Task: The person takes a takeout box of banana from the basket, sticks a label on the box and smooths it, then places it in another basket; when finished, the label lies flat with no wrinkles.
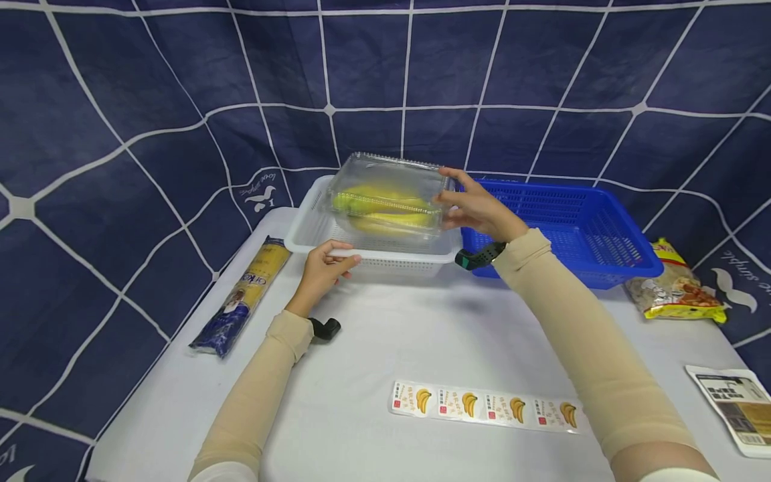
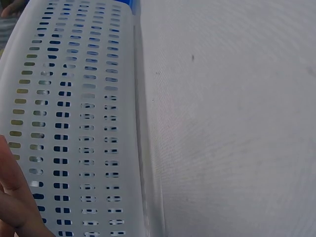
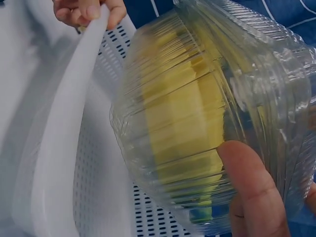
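Note:
A clear plastic clamshell box with yellow-green bananas inside is held over the white basket. My right hand grips the box by its right end. In the right wrist view the thumb presses on the ribbed side of the clear box. My left hand pinches the front left rim of the white basket, thumb on top. The right wrist view also shows those left fingers on the rim. Perforated basket wall fills much of the left wrist view.
A blue basket stands right of the white one. A pasta packet lies on the left, a yellow-trimmed food bag at the right. A strip of banana stickers lies in front, and a flat packet at the right edge.

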Action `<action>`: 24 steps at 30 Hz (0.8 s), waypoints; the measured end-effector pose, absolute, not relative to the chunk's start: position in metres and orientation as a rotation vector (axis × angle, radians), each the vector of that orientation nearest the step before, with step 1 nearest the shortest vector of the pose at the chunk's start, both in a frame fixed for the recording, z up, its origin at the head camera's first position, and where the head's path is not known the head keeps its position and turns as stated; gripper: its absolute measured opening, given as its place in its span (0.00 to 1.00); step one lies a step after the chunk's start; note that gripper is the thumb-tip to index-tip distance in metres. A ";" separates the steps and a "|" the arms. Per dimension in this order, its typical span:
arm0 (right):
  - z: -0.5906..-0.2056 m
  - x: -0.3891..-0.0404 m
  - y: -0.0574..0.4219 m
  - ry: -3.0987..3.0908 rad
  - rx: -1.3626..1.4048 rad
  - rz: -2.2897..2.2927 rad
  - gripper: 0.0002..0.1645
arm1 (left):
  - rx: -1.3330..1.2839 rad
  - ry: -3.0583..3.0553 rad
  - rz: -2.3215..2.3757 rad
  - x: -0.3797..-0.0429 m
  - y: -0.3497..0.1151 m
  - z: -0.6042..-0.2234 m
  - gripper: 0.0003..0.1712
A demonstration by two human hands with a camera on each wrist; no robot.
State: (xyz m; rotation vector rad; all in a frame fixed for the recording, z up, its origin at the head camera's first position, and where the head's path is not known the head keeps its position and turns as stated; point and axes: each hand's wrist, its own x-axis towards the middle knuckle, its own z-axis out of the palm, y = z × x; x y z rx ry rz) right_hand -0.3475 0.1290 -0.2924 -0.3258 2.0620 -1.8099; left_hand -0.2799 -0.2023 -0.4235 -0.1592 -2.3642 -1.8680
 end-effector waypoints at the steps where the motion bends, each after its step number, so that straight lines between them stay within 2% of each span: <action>1: -0.291 -0.345 0.132 2.063 -0.324 -1.816 0.45 | -0.163 -2.366 -1.862 -0.280 -0.202 -0.424 0.23; 15: -0.282 -0.312 0.175 2.137 -0.373 -1.766 0.46 | -0.180 -2.394 -1.809 -0.281 -0.202 -0.425 0.22; 21: -0.280 -0.292 0.192 2.155 -0.422 -1.705 0.50 | -0.154 -2.401 -1.812 -0.281 -0.201 -0.424 0.23; 24: -0.282 -0.283 0.198 2.157 -0.433 -1.698 0.49 | -0.157 -2.395 -1.816 -0.281 -0.201 -0.424 0.20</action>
